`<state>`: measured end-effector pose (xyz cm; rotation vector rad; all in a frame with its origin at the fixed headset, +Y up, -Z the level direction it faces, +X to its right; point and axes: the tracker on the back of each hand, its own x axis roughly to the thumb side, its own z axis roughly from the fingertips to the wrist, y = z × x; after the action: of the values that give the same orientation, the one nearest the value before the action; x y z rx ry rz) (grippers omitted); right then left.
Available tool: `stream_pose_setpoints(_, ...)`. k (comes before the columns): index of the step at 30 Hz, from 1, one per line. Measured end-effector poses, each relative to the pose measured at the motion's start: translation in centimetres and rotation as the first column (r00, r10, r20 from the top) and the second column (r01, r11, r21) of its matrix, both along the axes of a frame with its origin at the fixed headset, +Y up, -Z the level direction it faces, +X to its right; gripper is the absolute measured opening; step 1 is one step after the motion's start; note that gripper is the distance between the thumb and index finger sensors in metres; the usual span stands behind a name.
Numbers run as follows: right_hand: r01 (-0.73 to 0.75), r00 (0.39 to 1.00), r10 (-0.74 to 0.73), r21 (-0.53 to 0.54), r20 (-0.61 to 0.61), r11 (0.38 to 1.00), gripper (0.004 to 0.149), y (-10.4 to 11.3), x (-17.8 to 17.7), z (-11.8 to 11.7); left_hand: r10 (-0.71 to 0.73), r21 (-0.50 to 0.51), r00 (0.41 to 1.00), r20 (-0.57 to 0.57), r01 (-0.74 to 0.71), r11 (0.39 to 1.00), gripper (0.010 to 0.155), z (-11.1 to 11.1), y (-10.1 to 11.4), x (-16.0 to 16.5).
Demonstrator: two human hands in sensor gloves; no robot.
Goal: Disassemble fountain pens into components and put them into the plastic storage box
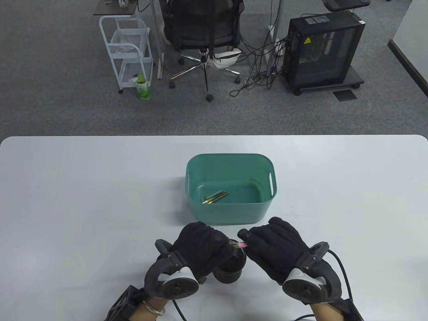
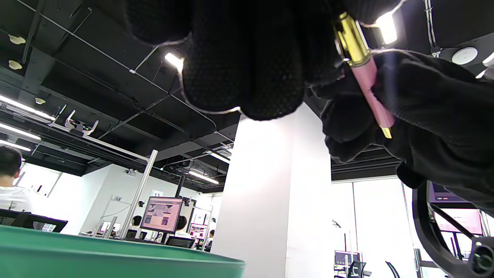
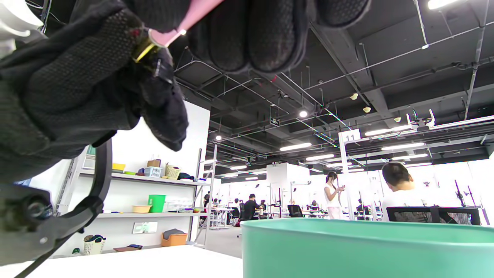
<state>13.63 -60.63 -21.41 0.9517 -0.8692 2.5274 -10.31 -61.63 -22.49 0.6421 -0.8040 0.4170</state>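
I have both hands close together near the front edge of the table, just in front of the green box. My left hand has its fingers curled round one end of a pink pen, and my right hand has its fingers wrapped round the other end, so the pen bridges the small gap between the two gloves. From the left wrist view the pen shows a gold band where the pink barrel meets my left fingers, and the pink part runs down into the grip of my right hand. From the right wrist view the same gold ring sits at the edge of my left hand, with the pink barrel passing up under my right fingers. Whether the two halves are already apart I cannot tell.

Directly under the hands stands a black round pot, touching or just below the left glove; what it holds is hidden from me.

The box sits at the middle of the table, toward the front. On its floor, near the front left corner, lie a few slim pen parts, red and green with gold tips, side by side.
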Motion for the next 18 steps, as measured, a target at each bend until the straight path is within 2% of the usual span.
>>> stream_pose_setpoints(8,0.004,1.000,-0.004,0.005,0.010,1.000,0.045,0.07,0.19,-0.06,-0.039,-0.021,0.999,0.010,0.039,0.999,0.059,-0.06,-0.16,0.03)
stream_pose_setpoints(18,0.005,1.000,-0.005,0.005,0.013,1.000,0.045,0.12,0.33,-0.11,-0.043,0.011,0.999,0.010,0.043,0.999,0.045,0.27,-0.11,0.23)
